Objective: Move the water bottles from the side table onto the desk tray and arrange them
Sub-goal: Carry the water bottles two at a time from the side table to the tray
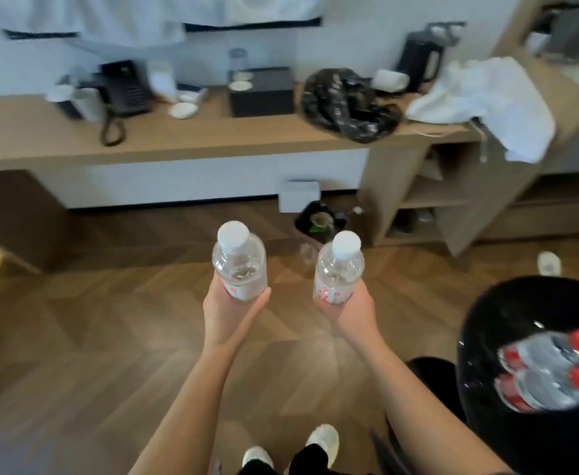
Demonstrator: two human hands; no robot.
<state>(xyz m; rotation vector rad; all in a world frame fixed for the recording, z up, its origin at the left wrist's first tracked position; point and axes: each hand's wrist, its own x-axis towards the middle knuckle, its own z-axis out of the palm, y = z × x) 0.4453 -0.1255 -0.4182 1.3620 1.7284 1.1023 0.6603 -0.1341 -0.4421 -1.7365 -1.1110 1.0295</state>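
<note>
Two white-capped water bottles, one (239, 260) clasped in the left hand (228, 308), the other (339, 269) in the right hand (348, 308), are carried toward the desk (178, 138); two red-capped bottles (548, 371) are left on the black side table (507, 323).

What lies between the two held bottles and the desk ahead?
In the head view, only bare wooden floor separates the bottles, left and right, from the desk; a bin stands beneath the desk.

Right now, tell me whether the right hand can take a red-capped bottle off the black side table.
Probably not: the right hand is already gripping a white-capped bottle. The red-capped bottles lie unobstructed on the black side table beside it.
</note>
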